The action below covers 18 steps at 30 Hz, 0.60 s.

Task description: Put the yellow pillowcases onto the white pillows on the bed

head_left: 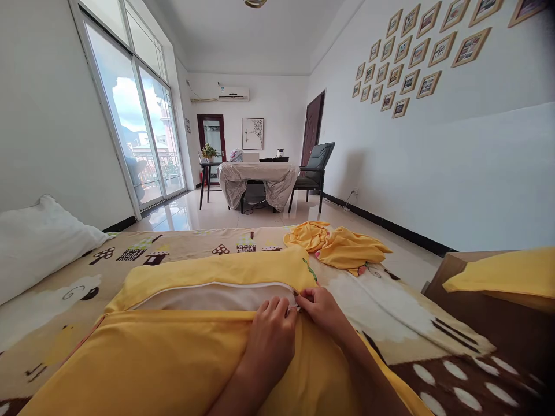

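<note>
A yellow pillowcase lies in front of me on the bed, with a white pillow showing through its long zipper opening. At the right end of that opening both hands meet. My left hand is closed on the zipper edge of the pillowcase, knuckles up. Just right of it, my right hand pinches at the zipper's end, thumb and forefinger together. The zipper pull itself is too small to make out between the fingers.
Crumpled yellow cloth lies beyond my hands on the patterned blanket. A white pillow rests at the left. Another yellow piece hangs over a brown box at the right. Farther off stand a covered table and a black chair.
</note>
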Each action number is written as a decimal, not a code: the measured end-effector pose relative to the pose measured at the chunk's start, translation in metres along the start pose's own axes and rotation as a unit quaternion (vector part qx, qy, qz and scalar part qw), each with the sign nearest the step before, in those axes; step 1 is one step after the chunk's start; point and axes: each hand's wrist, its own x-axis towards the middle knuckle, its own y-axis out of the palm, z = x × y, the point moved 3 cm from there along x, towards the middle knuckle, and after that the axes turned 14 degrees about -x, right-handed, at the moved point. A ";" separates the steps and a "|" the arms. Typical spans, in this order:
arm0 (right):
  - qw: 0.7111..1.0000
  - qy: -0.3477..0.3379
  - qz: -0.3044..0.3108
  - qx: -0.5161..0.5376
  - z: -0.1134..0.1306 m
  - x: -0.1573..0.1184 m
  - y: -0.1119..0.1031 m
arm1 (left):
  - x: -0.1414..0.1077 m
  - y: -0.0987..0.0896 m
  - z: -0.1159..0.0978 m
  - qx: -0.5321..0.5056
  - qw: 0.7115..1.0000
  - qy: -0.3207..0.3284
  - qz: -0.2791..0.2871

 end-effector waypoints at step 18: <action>0.996 -0.038 0.016 0.082 0.031 -0.032 -0.013 | -0.003 -0.029 -0.002 -0.143 0.986 -0.028 -0.084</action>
